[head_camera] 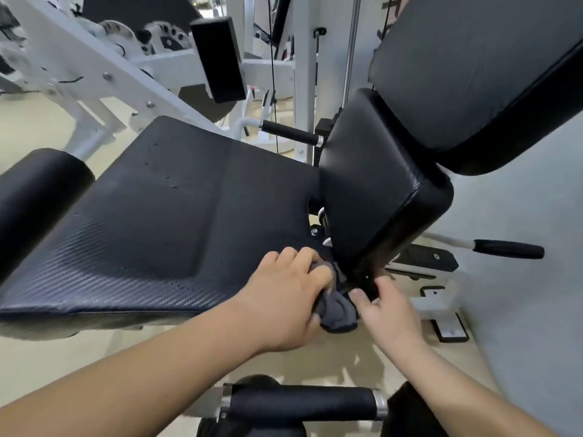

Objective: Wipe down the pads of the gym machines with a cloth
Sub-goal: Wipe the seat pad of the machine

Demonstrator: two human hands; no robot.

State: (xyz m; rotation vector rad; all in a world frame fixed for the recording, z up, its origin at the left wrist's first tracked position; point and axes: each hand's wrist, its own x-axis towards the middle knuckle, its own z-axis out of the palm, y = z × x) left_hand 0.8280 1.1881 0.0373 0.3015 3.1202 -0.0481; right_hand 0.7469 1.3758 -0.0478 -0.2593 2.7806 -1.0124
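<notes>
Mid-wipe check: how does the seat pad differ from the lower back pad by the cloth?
The seat pad lies nearly flat; the lower back pad stands tilted up. The seat pad has a ribbed weave texture; the lower back pad is smooth and glossy. Small droplets or specks dot the seat pad; none show on the lower back pad. Both are black.
</notes>
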